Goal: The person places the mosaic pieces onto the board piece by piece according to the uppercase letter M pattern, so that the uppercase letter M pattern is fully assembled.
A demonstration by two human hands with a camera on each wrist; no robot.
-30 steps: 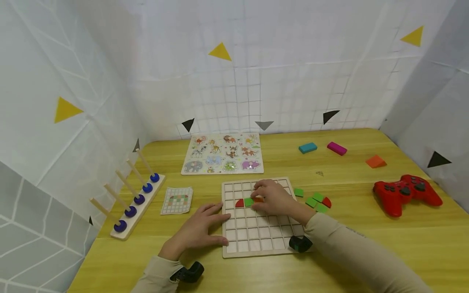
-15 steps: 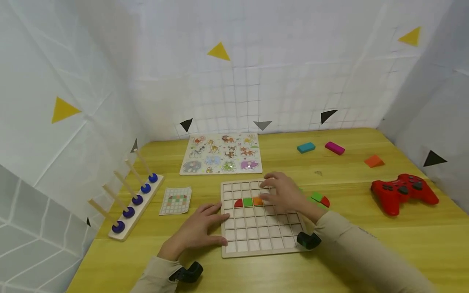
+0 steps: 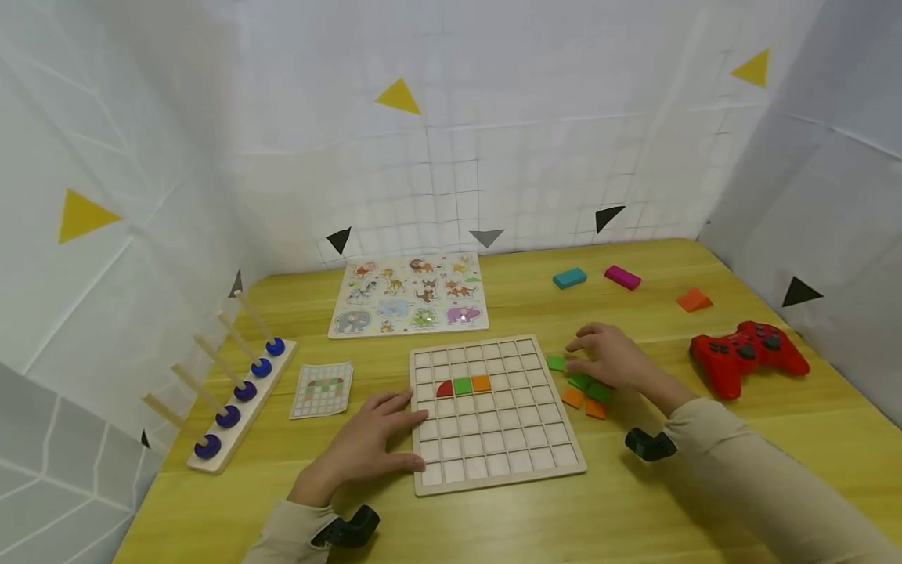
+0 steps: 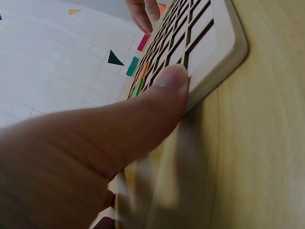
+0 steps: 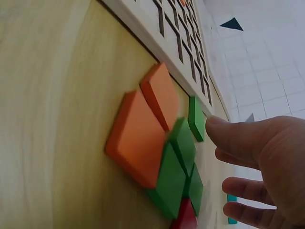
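Observation:
A wooden grid board (image 3: 486,439) lies in front of me. In one of its rows sit a red quarter-round tile (image 3: 445,388), a green square tile (image 3: 462,385) and an orange square tile (image 3: 481,383). My left hand (image 3: 362,442) rests at the board's left edge, fingers spread, the thumb on the rim in the left wrist view. Beyond the right edge my right hand (image 3: 609,359) hovers over loose tiles, its fingers relaxed and holding nothing. Under and beside it are orange tiles (image 5: 138,138), several green tiles (image 5: 171,181) and a red tile (image 5: 186,217).
A pattern card (image 3: 322,389) and a peg stand with blue rings (image 3: 243,407) lie to the left. Behind the board is an animal puzzle (image 3: 409,296). Toward the right are a teal block (image 3: 570,278), a magenta block (image 3: 623,277), an orange piece (image 3: 694,299) and a red game controller (image 3: 748,356).
My right hand has left the orange tile in the board's row and moved right to the loose tiles. The left hand stays at the board's edge. The head view has shifted slightly right.

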